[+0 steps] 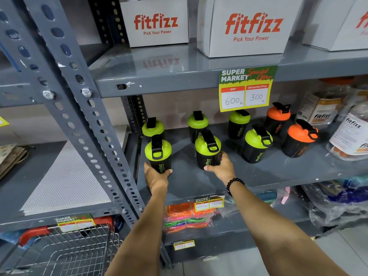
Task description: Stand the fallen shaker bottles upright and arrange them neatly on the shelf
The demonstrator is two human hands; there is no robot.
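**Shaker bottles nearly arranged: both hands on the front row**

Nearest the camera, two bare forearms reached up to the grey metal shelf. The left hand was wrapped around the base of the front-left shaker bottle, thumb and fingers closed on it. The right hand, a black bead bracelet at its wrist, was closed likewise on the front-middle shaker bottle.

Progress, as judged: all eight shakers visible stood upright, none lying down. They sat in two loose rows below the yellow price tag: five green-lidded ones left of and beneath it, a sixth green-lidded bottle below and just right of it, and two orange-lidded bottles further right. Standing up appeared finished; what seemed left was evening the spacing and turning labels forward.

Legible writing: bottle sides read "fitfizz". The tag read "SUPER MARKET", "Special Offer", "MRP 600", "Discounted Price 300". Above the tag, white boxes read "fitfizz – Pick Your Power". Right of the tag, clear jars carried "fitfizz" labels. Well below it, a smaller tag read roughly "200" and "100".
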